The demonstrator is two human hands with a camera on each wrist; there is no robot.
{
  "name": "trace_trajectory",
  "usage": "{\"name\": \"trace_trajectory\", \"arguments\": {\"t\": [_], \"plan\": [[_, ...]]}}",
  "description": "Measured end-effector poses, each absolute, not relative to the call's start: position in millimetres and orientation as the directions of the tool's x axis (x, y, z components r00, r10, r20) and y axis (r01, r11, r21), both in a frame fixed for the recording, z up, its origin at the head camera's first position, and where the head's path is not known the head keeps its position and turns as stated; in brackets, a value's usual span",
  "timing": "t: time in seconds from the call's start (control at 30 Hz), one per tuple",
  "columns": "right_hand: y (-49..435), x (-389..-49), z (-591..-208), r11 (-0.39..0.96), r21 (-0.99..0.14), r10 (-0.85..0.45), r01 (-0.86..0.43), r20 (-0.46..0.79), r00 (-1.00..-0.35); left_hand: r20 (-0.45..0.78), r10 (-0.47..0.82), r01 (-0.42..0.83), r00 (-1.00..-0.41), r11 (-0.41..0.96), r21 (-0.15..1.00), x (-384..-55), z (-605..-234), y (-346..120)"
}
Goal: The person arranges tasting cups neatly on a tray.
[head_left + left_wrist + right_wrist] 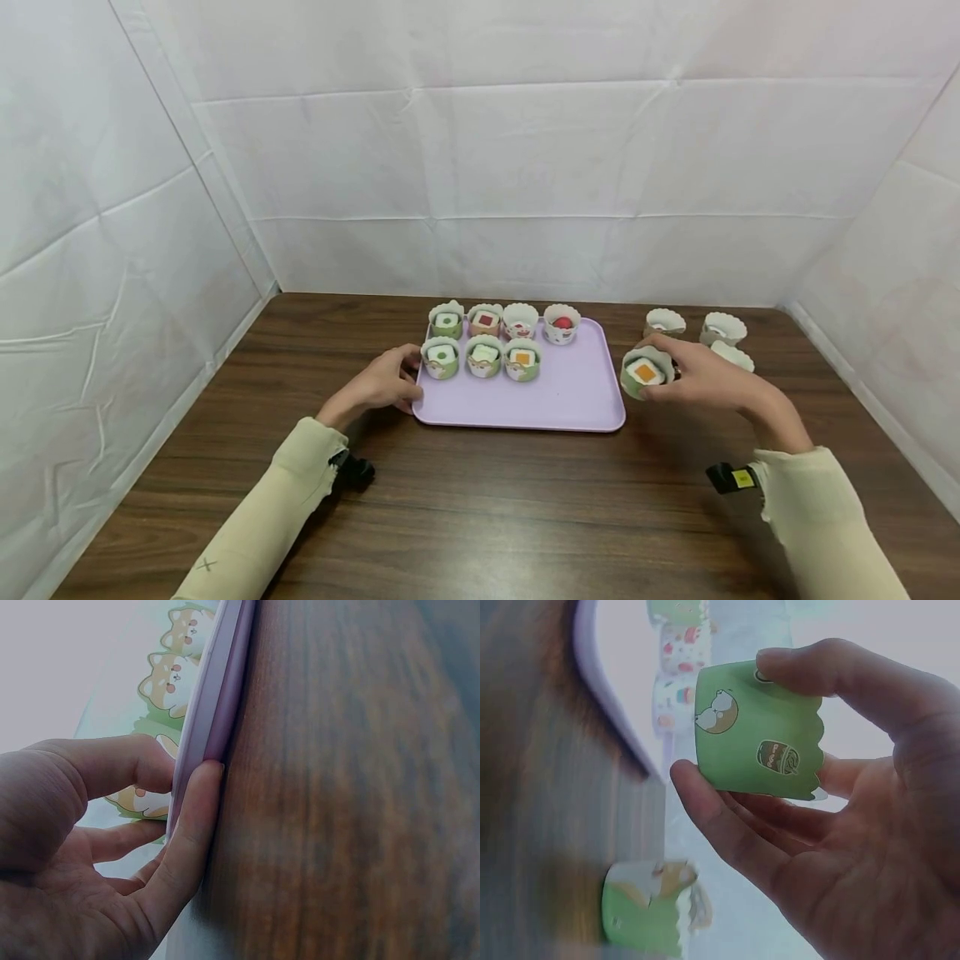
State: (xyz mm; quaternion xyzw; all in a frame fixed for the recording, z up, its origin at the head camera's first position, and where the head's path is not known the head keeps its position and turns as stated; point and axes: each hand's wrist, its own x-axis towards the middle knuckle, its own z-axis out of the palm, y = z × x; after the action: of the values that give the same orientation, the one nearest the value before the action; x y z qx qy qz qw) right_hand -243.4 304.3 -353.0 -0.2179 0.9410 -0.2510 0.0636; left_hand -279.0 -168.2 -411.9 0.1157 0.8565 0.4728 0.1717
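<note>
A lilac tray (519, 414) lies on the table, and my left hand (386, 381) pinches its left rim; in the left wrist view the thumb and a finger lie on either side of the rim (204, 724). My right hand (701, 372) grips a green paper baking cup (632, 385), held off the table at the tray's right. Inside that cup sits a white piece with an orange square (645, 372). The right wrist view shows the green cup (757, 727) between thumb and fingers. Two rows of filled cups stand on the tray, including a green cup (522, 370) with a similar orange-square piece.
A white cup (562, 335) with a red ball stands in the tray's back row. Beyond the right hand, three more paper cups stand on the wooden table, one of them a scalloped cup (723, 331). White cloth walls (525, 258) enclose the table's back and sides.
</note>
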Motion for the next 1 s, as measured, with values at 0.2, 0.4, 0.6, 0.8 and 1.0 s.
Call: {"name": "trace_trajectory", "arguments": {"t": [0.2, 0.4, 0.6, 0.8, 1.0], "plan": [[284.0, -253.7, -349.8, 0.751, -0.517, -0.472, -0.411, 0.016, -0.881, -0.182, 0.36, 0.037, -0.915, 0.524, 0.851, -278.1, -411.1, -169.2], [261.7, -265.7, -354.1, 0.755, -0.519, -0.446, -0.4, 0.04, -0.894, -0.177, 0.36, 0.041, -0.916, 0.524, 0.851, -278.8, -410.7, -169.0], [234.8, -275.6, -361.4, 0.826, -0.461, -0.344, -0.326, 0.047, -0.938, -0.174, 0.36, 0.043, -0.917, 0.521, 0.853, -279.5, -410.5, -169.4], [211.1, -285.0, -370.8, 0.867, -0.452, -0.242, -0.212, -0.01, -0.97, -0.171, 0.358, 0.047, -0.918, 0.525, 0.85, -280.8, -411.8, -169.5], [196.8, -288.9, -379.8, 0.865, -0.472, -0.199, -0.168, -0.016, -0.98, -0.168, 0.367, 0.05, -0.915, 0.516, 0.855, -280.9, -413.5, -167.6]]}}
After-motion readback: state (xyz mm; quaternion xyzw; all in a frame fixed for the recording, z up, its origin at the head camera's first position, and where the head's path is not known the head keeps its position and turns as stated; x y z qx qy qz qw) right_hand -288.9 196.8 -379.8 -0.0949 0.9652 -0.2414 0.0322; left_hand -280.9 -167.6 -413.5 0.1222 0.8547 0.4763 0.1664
